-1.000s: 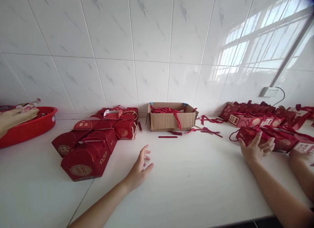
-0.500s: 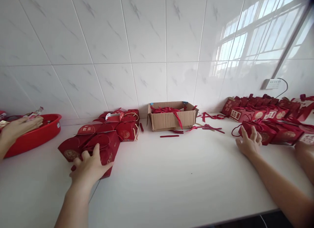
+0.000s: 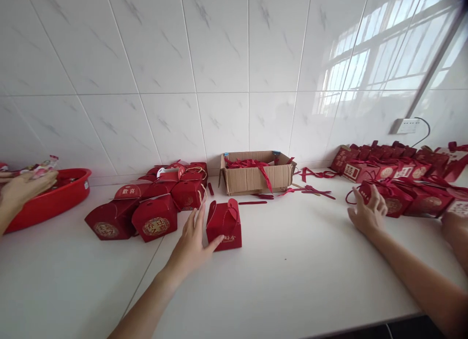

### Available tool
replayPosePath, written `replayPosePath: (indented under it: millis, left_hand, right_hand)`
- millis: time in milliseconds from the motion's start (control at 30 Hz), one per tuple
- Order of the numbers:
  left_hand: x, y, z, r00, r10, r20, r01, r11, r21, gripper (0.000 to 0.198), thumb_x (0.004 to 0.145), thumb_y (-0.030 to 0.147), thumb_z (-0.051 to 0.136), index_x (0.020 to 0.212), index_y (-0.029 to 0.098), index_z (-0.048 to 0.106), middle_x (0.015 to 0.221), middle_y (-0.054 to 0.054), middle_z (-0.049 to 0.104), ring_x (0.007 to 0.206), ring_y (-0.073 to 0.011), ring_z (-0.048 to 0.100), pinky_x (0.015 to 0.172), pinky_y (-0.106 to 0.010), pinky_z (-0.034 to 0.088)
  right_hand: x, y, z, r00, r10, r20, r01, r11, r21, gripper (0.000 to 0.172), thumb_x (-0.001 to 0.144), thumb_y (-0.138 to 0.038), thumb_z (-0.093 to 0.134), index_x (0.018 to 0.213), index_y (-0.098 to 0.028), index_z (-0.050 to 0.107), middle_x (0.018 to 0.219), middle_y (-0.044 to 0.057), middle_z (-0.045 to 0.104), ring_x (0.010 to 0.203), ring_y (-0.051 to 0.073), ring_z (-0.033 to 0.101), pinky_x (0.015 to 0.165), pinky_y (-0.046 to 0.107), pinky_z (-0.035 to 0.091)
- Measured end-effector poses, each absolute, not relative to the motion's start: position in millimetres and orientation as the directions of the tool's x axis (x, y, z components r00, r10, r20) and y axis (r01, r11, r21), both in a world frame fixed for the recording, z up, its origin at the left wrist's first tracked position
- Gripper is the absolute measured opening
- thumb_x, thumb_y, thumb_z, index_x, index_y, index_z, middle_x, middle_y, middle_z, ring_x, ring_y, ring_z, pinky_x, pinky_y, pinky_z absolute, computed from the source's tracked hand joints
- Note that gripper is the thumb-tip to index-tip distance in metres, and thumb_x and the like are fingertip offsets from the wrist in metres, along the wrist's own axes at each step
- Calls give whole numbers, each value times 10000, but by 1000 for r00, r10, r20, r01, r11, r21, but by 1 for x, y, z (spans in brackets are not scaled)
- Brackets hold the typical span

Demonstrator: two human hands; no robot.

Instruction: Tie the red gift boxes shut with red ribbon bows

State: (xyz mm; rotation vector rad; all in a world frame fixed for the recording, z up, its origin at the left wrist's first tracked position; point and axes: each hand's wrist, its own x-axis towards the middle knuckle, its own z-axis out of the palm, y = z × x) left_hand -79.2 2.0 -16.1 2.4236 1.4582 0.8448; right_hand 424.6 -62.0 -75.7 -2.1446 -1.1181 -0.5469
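My left hand (image 3: 192,244) is beside a small red gift box (image 3: 224,227) standing on the white table. Its fingers are stretched out and spread along the box's left side. The thumb reaches to the front face, apparently touching it. A thin cord bow and a rounded flap top this box. Far to the right, my right hand (image 3: 369,215) has its fingers apart against the left end of a row of red gift boxes (image 3: 426,200) with ribbon bows. Closer to the left stand more red boxes (image 3: 155,219), with gold round emblems facing me.
At the back, a cardboard box (image 3: 258,179) holds red ribbons; loose ribbons (image 3: 316,192) lie beside it. A red basin (image 3: 69,188) is at left, with another person's hand (image 3: 27,195) holding a wrapped packet. Another hand (image 3: 455,234) shows at the right edge.
My left hand has moved a red box from the left group rightward to the middle of the table. My right hand has barely moved. The person's hand at the basin has shifted slightly.
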Motion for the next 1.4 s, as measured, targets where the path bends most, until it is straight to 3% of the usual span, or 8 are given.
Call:
replayPosePath:
  millis: [233, 467, 600, 767, 933, 1133, 1300, 1400]
  left_hand:
    - [-63, 25, -52, 445, 807, 388, 668, -587, 457, 454, 880, 423, 435, 1270, 192, 442, 1218, -130, 561, 1189, -291, 503, 992, -482, 404]
    - [-66, 27, -71, 379, 838, 392, 679, -540, 498, 674, 879, 423, 453, 1453, 214, 167, 1458, -158, 359, 1351, -286, 328, 1079, -511, 303]
    - [-71, 36, -64, 175, 864, 472, 596, -475, 647, 567, 871, 344, 449, 1397, 213, 284, 1350, -146, 488, 1245, -272, 473, 1023, -493, 383]
    - [-68, 39, 18, -121, 768, 629, 559, -471, 683, 425, 856, 337, 454, 1259, 207, 430, 1350, -111, 468, 1284, -255, 412, 1071, -450, 319]
    - [-27, 11, 115, 229, 875, 426, 172, -467, 867, 402, 878, 486, 418, 1090, 211, 621, 1250, -60, 597, 1212, -252, 492, 1027, -409, 353]
    - [0, -17, 127, 658, 729, 189, -35, -222, 974, 438, 935, 477, 303, 1060, 220, 634, 880, -45, 685, 896, -190, 611, 856, -351, 453]
    - [-14, -22, 129, 650, 748, 133, 33, -203, 979, 317, 883, 423, 486, 697, 188, 588, 618, 11, 537, 524, -86, 418, 505, -220, 360]
    - [-24, -25, 135, 549, 811, 203, 127, -322, 938, 303, 849, 431, 543, 667, 189, 548, 587, 31, 437, 518, -78, 376, 472, -203, 311]
  right_hand:
    - [316, 21, -47, 288, 896, 338, 894, -125, -431, 250, 873, -201, 519, 1106, -173, 605, 1192, 116, 559, 1101, 247, 523, 939, 428, 438]
    - [250, 68, -2, 201, 976, 83, 759, -101, -643, 253, 915, -325, 542, 1088, -145, 584, 1059, 63, 611, 873, 167, 611, 750, 346, 530]
    - [243, 51, 50, 65, 986, 152, 619, 79, -781, 255, 813, -376, 622, 757, -128, 640, 732, 7, 621, 694, 158, 579, 624, 284, 468]
    - [215, -6, 108, 13, 894, 447, 247, 430, -868, 220, 828, -354, 543, 710, -170, 571, 760, 24, 622, 753, 149, 552, 658, 273, 406]
    - [185, -50, 125, -410, 848, 336, 160, 430, -889, 234, 810, -377, 621, 714, -177, 547, 613, -25, 499, 537, 94, 428, 487, 239, 307]
    - [175, -64, 122, -386, 856, 344, 22, 381, -924, 288, 781, -344, 691, 911, -234, 459, 599, -69, 499, 526, 95, 459, 467, 211, 331]
    - [181, -64, 125, -459, 770, 443, -262, 359, -896, 152, 831, -331, 618, 905, -233, 529, 702, -17, 612, 666, 140, 604, 566, 257, 448]
    - [188, -66, 125, -387, 834, 393, -188, 345, -919, 219, 830, -429, 544, 977, -270, 572, 854, 4, 642, 788, 195, 646, 584, 305, 468]
